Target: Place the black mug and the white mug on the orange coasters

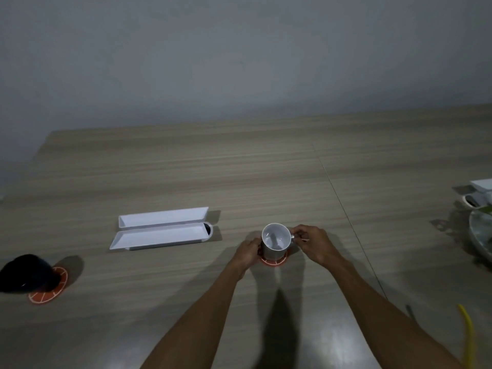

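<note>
forearms: two bare arms reach forward over the wood surface (266,169).
black mug (25,272): resting on its orange coaster (50,288) at far left, seemingly done.
hands: left hand (246,253) cups the white mug (275,241); right hand (315,242) pinches its handle.
white mug: upright on second coaster (274,261); only letting go appears left.
beyond: white trays (159,231).

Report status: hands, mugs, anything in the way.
Left hand and right hand both on white mug, upright on its orange coaster. Black mug on left coaster. Nothing blocking.
</note>
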Demonstrator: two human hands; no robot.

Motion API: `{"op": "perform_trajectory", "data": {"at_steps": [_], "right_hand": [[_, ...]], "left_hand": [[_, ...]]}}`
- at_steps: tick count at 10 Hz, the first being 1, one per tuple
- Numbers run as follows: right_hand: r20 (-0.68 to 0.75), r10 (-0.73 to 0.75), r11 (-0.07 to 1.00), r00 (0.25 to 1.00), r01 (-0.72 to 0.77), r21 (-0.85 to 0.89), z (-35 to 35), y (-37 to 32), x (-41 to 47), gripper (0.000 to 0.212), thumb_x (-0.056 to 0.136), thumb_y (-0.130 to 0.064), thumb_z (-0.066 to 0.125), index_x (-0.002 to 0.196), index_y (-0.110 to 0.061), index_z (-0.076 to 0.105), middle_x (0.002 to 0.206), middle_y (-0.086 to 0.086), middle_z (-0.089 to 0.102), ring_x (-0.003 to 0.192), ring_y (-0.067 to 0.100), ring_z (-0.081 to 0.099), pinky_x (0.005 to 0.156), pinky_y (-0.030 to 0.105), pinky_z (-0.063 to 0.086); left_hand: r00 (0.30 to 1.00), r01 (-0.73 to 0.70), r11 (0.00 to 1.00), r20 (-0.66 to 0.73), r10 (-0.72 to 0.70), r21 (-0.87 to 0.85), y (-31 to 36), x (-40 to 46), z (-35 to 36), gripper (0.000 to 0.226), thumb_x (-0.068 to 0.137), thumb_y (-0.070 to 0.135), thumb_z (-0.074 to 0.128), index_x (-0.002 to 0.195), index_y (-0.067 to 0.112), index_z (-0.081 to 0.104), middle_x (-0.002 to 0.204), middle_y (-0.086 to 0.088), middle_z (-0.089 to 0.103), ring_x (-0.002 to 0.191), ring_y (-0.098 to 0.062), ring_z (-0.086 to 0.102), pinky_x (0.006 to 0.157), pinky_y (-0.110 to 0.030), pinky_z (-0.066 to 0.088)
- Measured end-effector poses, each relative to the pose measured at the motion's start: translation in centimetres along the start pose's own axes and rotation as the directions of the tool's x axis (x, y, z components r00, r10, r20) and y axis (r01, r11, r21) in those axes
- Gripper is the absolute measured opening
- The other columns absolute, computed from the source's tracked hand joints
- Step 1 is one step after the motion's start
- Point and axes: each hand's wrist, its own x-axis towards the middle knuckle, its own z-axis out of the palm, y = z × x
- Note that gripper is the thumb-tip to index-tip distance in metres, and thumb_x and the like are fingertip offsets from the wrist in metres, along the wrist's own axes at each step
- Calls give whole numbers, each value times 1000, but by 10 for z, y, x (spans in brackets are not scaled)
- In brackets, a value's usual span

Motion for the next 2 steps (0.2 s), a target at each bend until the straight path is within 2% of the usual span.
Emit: {"op": "perform_trajectory", "data": {"at_steps": [1, 2], "right_hand": [[5, -24, 998, 1000, 25, -60, -2, -19, -3, 38, 87, -8, 59, 122, -23, 60, 126, 2, 65, 117, 20, 59, 101, 37, 49], [-41, -113, 991, 993, 109, -80, -8, -55, -11, 48, 91, -22, 54, 138, -30, 44, 147, 0, 46, 135, 19, 42, 112, 37, 34]], "left_hand": [[994, -105, 981, -22, 110, 164, -1, -9, -13, 33, 97, 24, 42, 83, 11, 69, 93, -13, 70, 87, -24, 59, 76, -32, 41], [963, -187, 942, -139, 232, 278, 12, -32, -36, 35, 101, 28, 43, 106, 2, 65, 115, -19, 68, 106, -29, 61, 85, -31, 40]]}}
